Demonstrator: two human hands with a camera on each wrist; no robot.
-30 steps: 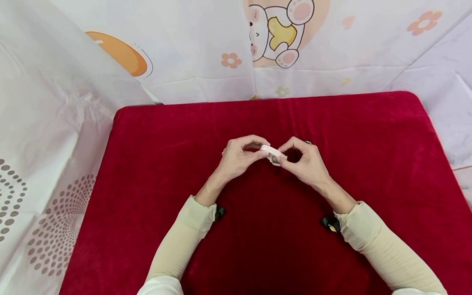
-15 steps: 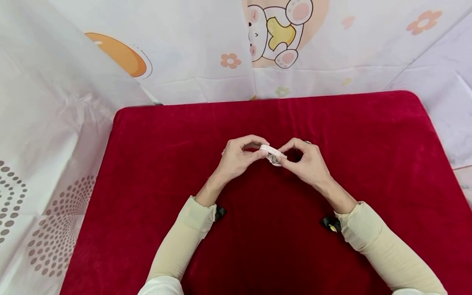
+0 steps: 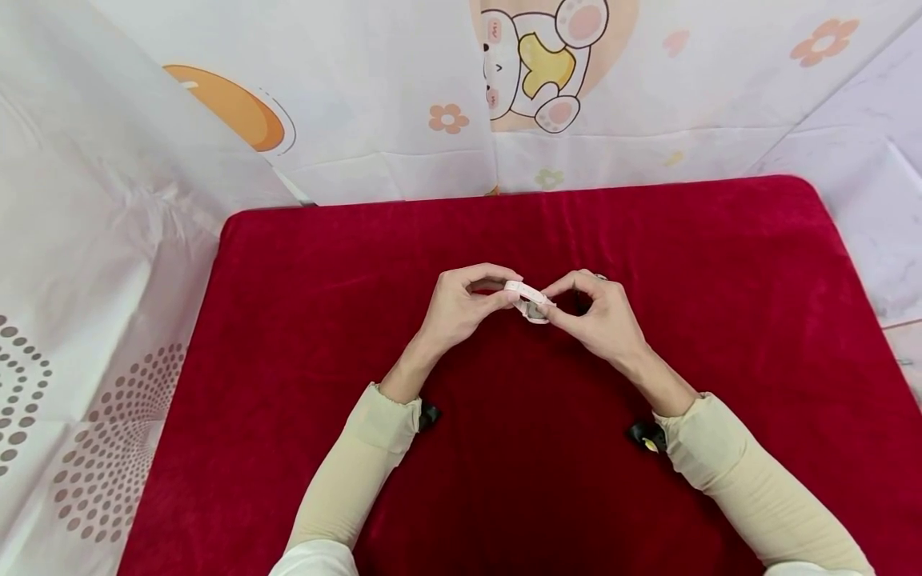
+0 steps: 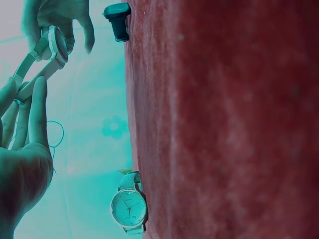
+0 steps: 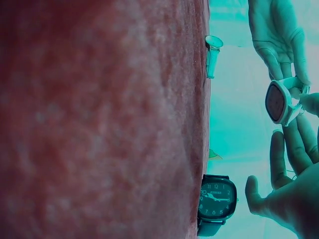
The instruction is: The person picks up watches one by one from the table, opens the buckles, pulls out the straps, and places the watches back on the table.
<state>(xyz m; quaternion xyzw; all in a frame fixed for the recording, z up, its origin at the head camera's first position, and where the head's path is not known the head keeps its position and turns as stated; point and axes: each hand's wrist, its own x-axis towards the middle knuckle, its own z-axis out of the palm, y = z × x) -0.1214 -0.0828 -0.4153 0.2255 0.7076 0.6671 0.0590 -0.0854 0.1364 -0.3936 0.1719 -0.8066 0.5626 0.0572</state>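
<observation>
A wristwatch with a pale strap (image 3: 526, 291) hangs between both hands over the red cloth, its strap bent into a loop. My left hand (image 3: 455, 308) pinches the strap end between thumb and fingers. The right hand (image 3: 608, 320) pinches the watch's other side, near the case. Its rounded-square dark dial (image 5: 276, 102) faces away from my head and shows in the right wrist view. Beyond the hands lie two more watches: a round pale-dialled one (image 4: 128, 208) behind the left hand and a black square one (image 5: 217, 198) behind the right, both mostly hidden from the head view.
Red velvet cloth (image 3: 519, 472) covers the table, whose far edge meets a white printed curtain (image 3: 403, 160). More white curtain (image 3: 130, 264) hangs at the left side. Small black wrist cameras (image 3: 646, 437) sit under the sleeve cuffs.
The held watch and both sets of fingertips have shifted very slightly left. Its loop turns a little, so its lower part shows rounder. Both hands keep their pinch.
</observation>
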